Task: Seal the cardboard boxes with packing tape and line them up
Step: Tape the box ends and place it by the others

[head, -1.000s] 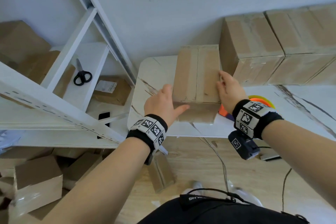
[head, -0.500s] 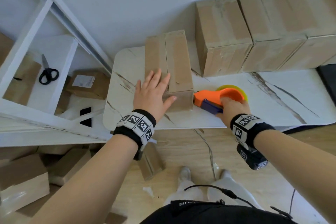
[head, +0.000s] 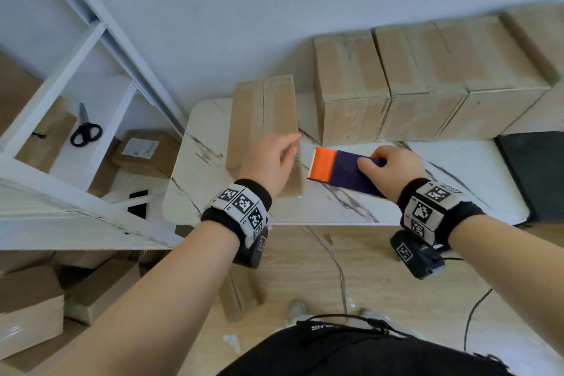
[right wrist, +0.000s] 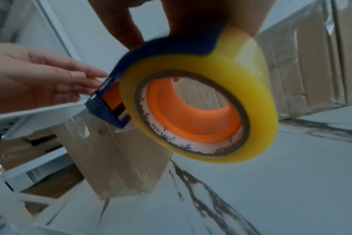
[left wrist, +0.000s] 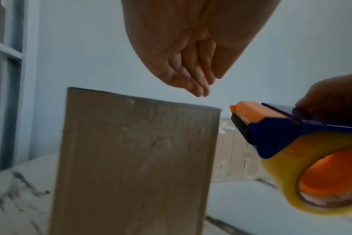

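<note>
A narrow cardboard box [head: 262,119] stands on the white marbled table [head: 457,180], its two top flaps meeting in a seam. My left hand [head: 271,159] hovers just above the box's near end with fingers straight and together, holding nothing; the left wrist view shows the fingers [left wrist: 193,84] clear of the box [left wrist: 135,159]. My right hand [head: 393,166] grips a blue and orange tape dispenser [head: 345,172] with a yellow roll [right wrist: 201,101], lifted off the table. Its orange nose points at the box's [right wrist: 119,159] near right corner, close beside my left fingers [right wrist: 86,76].
A row of taped cardboard boxes [head: 427,82] lines the wall at the table's back right. A black mat [head: 534,174] lies at the right end. White shelving [head: 61,131] on the left holds scissors [head: 85,131] and parcels. More boxes [head: 30,308] lie on the floor.
My right hand has lifted the tape dispenser off the table and swung its nose toward the box. My left hand has risen from the box top and shifted right toward the dispenser.
</note>
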